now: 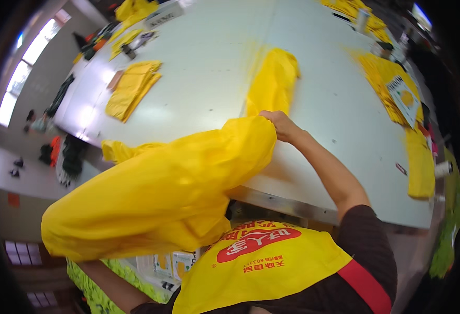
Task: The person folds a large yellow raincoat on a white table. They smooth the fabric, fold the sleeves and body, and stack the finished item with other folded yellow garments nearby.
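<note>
Here's the cloth (156,193), bright yellow, smooth and softly shiny, puffed full and creased, sprawling from mid-view out to 8 o'clock. And the right hand (280,125), at 2 o'clock from centre, has its fingers curled tight on the cloth's upper end! Left hand? Hidden behind the cloth; can't tell its grip. A yellow length (273,81) lies beyond, towards 1 o'clock; whether it joins the cloth, can't say. The cloth crosses the table's (340,152) near edge, its bulk off it. Pale tabletop opens at 11 and 3 o'clock, between yellow stacks at 10 (131,90) and 2 (376,86). Labels: a white card (403,100) with dark lettering on the 2 o'clock stack; on the apron (203,282) at 6, a red badge (258,244) with white characters.
</note>
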The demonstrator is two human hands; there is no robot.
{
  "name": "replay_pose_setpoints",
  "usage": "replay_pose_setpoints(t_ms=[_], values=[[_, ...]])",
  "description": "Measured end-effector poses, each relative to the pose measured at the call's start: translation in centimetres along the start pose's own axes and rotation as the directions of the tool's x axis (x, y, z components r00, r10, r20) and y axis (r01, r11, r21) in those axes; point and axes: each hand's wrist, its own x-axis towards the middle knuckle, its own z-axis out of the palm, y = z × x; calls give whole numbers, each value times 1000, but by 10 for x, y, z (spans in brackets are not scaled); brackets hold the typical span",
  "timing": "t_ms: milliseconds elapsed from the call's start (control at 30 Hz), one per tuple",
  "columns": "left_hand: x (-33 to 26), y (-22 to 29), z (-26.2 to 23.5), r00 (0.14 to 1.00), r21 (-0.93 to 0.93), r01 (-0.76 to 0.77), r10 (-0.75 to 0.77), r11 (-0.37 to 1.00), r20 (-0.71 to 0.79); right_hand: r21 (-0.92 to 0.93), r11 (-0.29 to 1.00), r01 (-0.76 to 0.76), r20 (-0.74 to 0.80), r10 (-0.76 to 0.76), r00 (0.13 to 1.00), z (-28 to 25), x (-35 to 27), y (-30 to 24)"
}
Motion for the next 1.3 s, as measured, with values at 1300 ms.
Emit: replay_pose_setpoints(t_ms=[1300], values=[[-274,-304,458,344,228,-766,83,601,935,870,264,417,-331,938,98,-65,-309,-3]])
